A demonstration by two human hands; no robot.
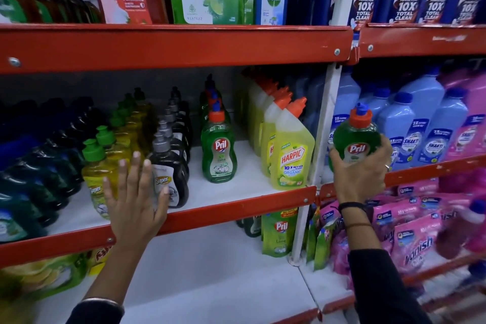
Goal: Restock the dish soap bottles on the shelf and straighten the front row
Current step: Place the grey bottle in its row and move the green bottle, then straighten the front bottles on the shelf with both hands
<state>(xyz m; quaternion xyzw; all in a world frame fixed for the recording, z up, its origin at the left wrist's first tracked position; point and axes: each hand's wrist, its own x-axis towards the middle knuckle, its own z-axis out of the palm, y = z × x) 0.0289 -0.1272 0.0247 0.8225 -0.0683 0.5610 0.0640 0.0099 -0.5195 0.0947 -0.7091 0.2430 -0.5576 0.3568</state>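
Note:
My right hand (361, 166) grips a green Pril dish soap bottle (356, 137) with an orange cap, held upright in front of the white shelf post. A row of matching Pril bottles (218, 150) stands on the middle shelf (236, 205), front one upright. My left hand (134, 197) is open with fingers spread, flat against the front of a yellow Super bottle (98, 179) and a dark Super bottle (171, 181) at the shelf edge.
Yellow Harpic bottles (290, 158) stand right of the Pril row, with a bare gap of white shelf between rows. Blue Shakti bottles (415, 129) fill the right bay. Pril refill pouches (280, 234) sit on the lower shelf. The red upper shelf beam (171, 45) overhangs.

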